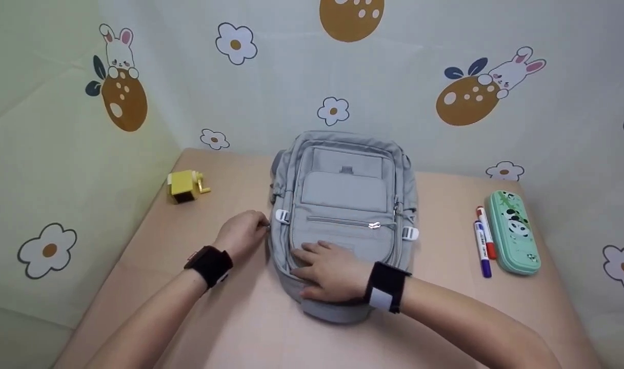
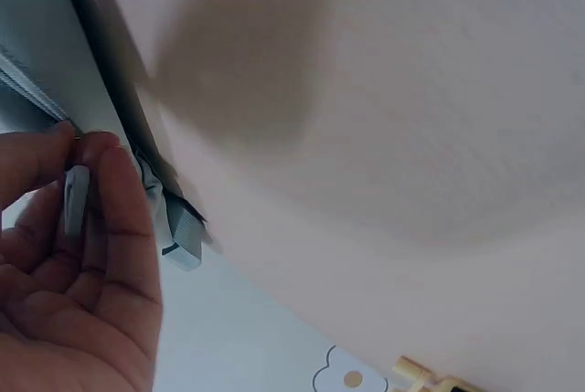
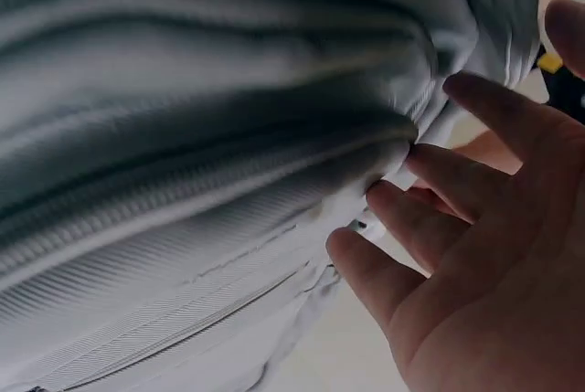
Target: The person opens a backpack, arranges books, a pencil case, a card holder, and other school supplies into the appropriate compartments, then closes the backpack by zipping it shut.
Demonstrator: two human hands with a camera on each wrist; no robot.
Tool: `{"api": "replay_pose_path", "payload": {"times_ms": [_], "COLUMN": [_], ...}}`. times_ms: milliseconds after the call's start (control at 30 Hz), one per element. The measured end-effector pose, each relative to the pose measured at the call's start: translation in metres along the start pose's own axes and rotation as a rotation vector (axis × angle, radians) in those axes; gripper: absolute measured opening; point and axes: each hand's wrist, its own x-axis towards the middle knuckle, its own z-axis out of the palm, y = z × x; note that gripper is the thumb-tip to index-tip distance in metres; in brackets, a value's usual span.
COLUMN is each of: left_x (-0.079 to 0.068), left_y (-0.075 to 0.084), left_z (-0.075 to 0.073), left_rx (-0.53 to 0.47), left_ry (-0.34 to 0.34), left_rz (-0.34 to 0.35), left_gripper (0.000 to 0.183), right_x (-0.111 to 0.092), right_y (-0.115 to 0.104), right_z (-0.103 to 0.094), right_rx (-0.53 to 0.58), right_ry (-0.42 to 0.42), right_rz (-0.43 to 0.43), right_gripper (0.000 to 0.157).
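- The left hand (image 1: 241, 233) is at the left side of the backpack, thumb and forefinger pinched together; in the left wrist view they grip a small, flat grey zipper pull (image 2: 77, 200), which hangs between the curled fingers.
- The right hand (image 1: 337, 271) lies spread over the lower front of the backpack, fingers apart and pointing toward its left side; in the right wrist view the fingertips touch the cloth beside a zipper.
- Each wrist wears a black fabric band, one on the left (image 1: 209, 265) and one on the right (image 1: 387, 287).
- The light grey fabric backpack (image 1: 342, 189) is in the middle of the table, its front facing up and its top toward the far edge.
- A silvery metal zipper slider (image 1: 374, 225) is on its front pocket, and white plastic buckles sit at its left (image 1: 282, 216) and right (image 1: 410, 233) sides.
- Well to the left stands a yellow, box-shaped sharpener with a crank (image 1: 183, 186).
- To the right, a white marker with a red cap (image 1: 486, 233) and a white marker with a blue cap (image 1: 482, 251) lie side by side, just beside a mint-green, panda-printed oblong pencil case (image 1: 514, 233).
- Under everything is a pale peach tabletop (image 1: 229, 318).
- Beyond hangs pale cloth (image 1: 291, 77) printed with rabbits and flowers.
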Motion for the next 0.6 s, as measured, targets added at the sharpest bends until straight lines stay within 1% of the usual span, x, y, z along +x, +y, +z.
{"api": "replay_pose_path", "payload": {"times_ms": [67, 100, 233, 300, 333, 367, 433, 533, 600], "left_x": [0.0008, 0.001, 0.001, 0.0007, 0.0007, 0.0008, 0.0004, -0.0018, -0.0047], "left_y": [0.0013, 0.0018, 0.004, 0.0039, 0.0036, 0.0031, 0.0018, -0.0004, -0.0008], "left_z": [-0.0002, -0.0003, -0.001, -0.0012, -0.0012, -0.0014, -0.0023, -0.0051, -0.0082], "left_rx": [0.019, 0.038, 0.13, 0.16, 0.171, 0.182, 0.202, 0.215, 0.204], "left_ry": [0.001, 0.003, 0.032, 0.051, 0.062, 0.069, 0.079, 0.075, 0.066], "left_rz": [0.015, 0.039, 0.193, 0.246, 0.26, 0.265, 0.256, 0.209, 0.174], "left_gripper": [0.009, 0.008, 0.006, 0.007, 0.007, 0.008, 0.01, 0.013, 0.013], "right_x": [-0.0024, -0.0031, -0.0044, -0.0047, -0.0049, -0.0049, -0.0048, -0.0042, -0.0039], "right_y": [-0.0027, -0.0031, -0.0024, -0.0019, -0.0017, -0.0016, -0.0012, -0.0005, -0.0004], "right_z": [0.0012, 0.0014, -0.001, -0.0022, -0.0025, -0.0028, -0.0027, -0.0017, -0.0015], "right_rx": [-0.02, -0.027, -0.009, 0.008, 0.012, 0.016, 0.02, 0.021, 0.019], "right_ry": [-0.005, -0.004, -0.024, -0.027, -0.027, -0.025, -0.016, -0.002, 0.004], "right_rz": [-0.004, -0.003, 0.011, 0.009, 0.008, 0.005, -0.002, -0.012, -0.018], "right_gripper": [0.055, 0.054, 0.051, 0.05, 0.049, 0.048, 0.047, 0.046, 0.045]}}
